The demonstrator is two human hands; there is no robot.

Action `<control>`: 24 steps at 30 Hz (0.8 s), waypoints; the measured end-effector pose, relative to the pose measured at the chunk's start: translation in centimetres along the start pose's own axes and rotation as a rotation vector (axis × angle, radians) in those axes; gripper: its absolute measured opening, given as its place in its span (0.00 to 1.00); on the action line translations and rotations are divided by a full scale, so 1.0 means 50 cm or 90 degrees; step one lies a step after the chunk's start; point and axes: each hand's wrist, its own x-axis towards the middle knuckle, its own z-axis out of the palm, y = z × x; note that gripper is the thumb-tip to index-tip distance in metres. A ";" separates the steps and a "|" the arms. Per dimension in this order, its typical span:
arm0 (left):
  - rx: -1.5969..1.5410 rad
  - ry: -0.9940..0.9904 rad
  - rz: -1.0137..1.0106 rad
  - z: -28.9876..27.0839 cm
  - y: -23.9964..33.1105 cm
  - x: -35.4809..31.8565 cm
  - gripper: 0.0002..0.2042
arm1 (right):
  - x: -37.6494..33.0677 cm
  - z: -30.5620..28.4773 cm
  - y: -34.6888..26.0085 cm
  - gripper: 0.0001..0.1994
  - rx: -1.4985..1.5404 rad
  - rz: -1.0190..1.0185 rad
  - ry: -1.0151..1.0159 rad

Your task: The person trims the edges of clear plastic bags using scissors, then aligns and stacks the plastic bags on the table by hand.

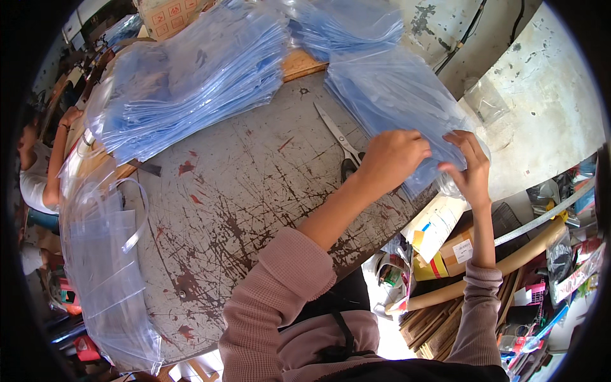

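The left hand [391,156] hides the scissors' [340,141] handles.

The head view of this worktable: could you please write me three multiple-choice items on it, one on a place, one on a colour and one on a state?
1. Where do the scissors lie?
A. on the table
B. on the floor
C. in a box

2. What colour are the sleeves?
A. green
B. pink
C. black

3. What are both hands doing?
A. resting empty
B. holding scissors
C. gripping the bag stack

Answers: 1 A, they lie on the stained top; 2 B, both cuffs are dusty pink; 3 C, the left hand and right hand pinch its near edge.
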 end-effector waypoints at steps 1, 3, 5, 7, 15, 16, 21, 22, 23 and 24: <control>0.003 -0.001 -0.002 0.000 -0.001 -0.001 0.05 | -0.001 0.009 -0.008 0.18 0.004 -0.001 0.001; -0.008 -0.002 0.042 0.003 0.005 0.001 0.06 | -0.010 0.024 -0.026 0.18 -0.106 0.096 0.049; -0.055 0.053 0.032 0.002 0.012 -0.003 0.08 | -0.007 0.020 -0.018 0.17 -0.100 0.117 0.072; -0.106 0.109 0.023 0.001 0.023 -0.006 0.11 | 0.007 0.003 -0.005 0.15 -0.118 0.139 0.128; -0.092 -0.302 0.032 -0.033 -0.011 -0.028 0.15 | 0.008 -0.011 0.003 0.15 -0.008 0.102 0.056; -0.095 -0.302 0.033 -0.036 -0.011 -0.022 0.15 | 0.004 -0.012 -0.002 0.15 0.007 0.101 0.034; -0.021 -0.230 0.075 -0.040 -0.005 -0.004 0.09 | 0.000 -0.013 0.003 0.15 0.014 0.088 0.028; -0.023 -0.229 0.079 -0.035 0.003 0.002 0.09 | 0.001 -0.019 0.002 0.16 0.016 0.083 0.015; 0.032 -0.147 0.080 -0.030 0.007 0.004 0.07 | 0.004 -0.013 0.002 0.17 0.029 0.076 0.003; 0.086 -0.065 0.082 -0.026 0.011 0.006 0.06 | 0.006 -0.008 0.000 0.17 0.034 0.074 0.004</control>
